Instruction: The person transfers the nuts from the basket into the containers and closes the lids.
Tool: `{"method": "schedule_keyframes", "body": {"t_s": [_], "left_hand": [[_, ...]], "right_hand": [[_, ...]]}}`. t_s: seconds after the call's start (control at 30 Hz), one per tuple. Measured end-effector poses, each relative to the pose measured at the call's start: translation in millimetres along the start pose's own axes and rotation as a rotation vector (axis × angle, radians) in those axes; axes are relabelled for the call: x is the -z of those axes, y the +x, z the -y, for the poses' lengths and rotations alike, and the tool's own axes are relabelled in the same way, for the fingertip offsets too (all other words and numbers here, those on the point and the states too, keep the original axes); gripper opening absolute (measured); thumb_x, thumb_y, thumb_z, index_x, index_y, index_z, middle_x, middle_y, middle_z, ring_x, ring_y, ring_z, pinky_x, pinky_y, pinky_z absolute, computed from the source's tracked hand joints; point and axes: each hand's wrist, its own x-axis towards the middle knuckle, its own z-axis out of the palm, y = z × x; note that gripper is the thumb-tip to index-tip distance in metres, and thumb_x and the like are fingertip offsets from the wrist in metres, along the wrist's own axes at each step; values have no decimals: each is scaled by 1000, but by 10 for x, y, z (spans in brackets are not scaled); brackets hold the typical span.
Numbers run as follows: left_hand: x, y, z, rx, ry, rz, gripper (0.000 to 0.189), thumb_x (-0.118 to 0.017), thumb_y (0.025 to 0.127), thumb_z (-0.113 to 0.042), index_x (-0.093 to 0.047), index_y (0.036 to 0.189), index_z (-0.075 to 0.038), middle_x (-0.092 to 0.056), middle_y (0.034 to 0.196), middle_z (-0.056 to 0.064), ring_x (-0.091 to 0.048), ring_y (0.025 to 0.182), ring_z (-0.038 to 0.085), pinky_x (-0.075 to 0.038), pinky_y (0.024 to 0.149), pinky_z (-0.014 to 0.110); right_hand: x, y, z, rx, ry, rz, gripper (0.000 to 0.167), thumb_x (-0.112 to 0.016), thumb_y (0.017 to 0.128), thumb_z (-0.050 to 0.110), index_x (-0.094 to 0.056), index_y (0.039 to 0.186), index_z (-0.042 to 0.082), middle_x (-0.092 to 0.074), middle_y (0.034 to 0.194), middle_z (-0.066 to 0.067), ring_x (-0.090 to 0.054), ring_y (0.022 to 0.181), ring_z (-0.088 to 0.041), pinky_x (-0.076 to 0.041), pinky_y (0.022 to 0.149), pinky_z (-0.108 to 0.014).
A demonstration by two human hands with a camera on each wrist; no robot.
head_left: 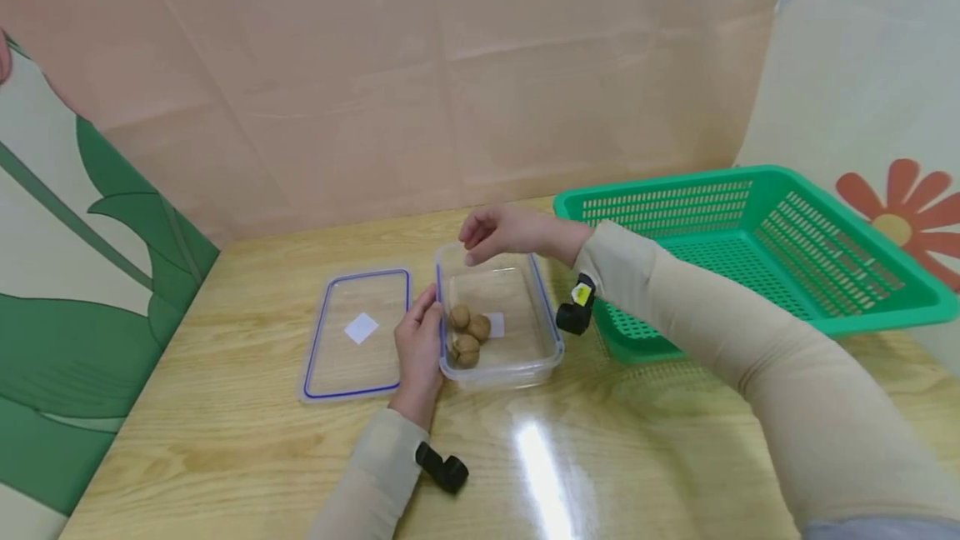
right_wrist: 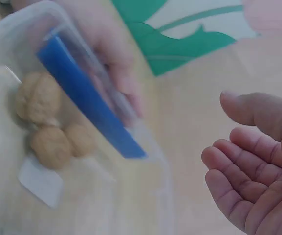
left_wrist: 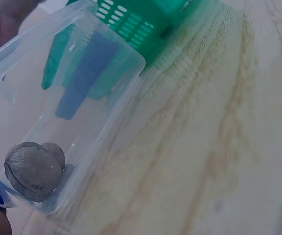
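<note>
A clear plastic box stands uncovered on the table, its blue seal strips along the sides. Several walnuts lie together in its left part, beside a white square label; a walnut shows through the wall in the left wrist view. My left hand rests along the box's left side, fingers fairly straight against the outer wall. Above the box's far end hovers my right hand. In the right wrist view its loosely bent fingers and thumb are apart, with nothing between them.
A clear lid with a blue seal and a white label lies flat left of the box. The large green plastic basket stands on the right, partly behind my right forearm. A pinkish sheet hangs behind the wooden table.
</note>
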Motion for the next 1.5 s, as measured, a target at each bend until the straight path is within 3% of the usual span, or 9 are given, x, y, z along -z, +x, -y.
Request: {"method": "schedule_keyframes", "body": {"t_s": [0.2,0.57,0.83,1.1,1.5], "left_hand": [[-6,-7,-5,15,-4,-15,36,-53,86,-3,-58,122,-1,-55,129,14,-48,123,23,-41,103,33],[-10,-33,-6,6,13,-22,36,-52,86,-3,-59,121,-1,-56,129,15,-48,122,23,-41,103,34],[-16,-59,-27,25,8,-10,35,-52,87,-2,-59,122,-4,-55,130,14,-47,124,23,-40,104,33],[-12,-64,-16,48,4,-4,36,-53,87,-4,-59,122,-5,-55,130,10,-47,124,20,-40,104,31],[2,-57,4,17,34,-6,35,-53,87,-3,-59,121,-3,-55,130,12,-47,124,23,-41,103,32]], "right_hand": [[379,-252,-19,-2,26,-68,27,-69,81,10,-59,105,2,-64,98,-7,-58,93,-17,-50,85,-31],[802,-628,-405,-115,-5,-210,37,-71,82,22,-57,111,5,-63,107,-7,-58,98,-16,-49,87,-30],[976,-847,-603,-151,-69,-227,44,-70,82,28,-56,116,3,-62,112,-10,-58,100,-17,-46,93,-42],[1129,-958,-960,-187,-111,-251,49,-70,81,33,-56,117,2,-61,116,-13,-58,99,-13,-47,93,-43],[1222,-1032,-1325,-246,-162,-149,51,-67,84,30,-54,123,0,-57,124,-18,-54,112,-28,-46,94,-49]]}}
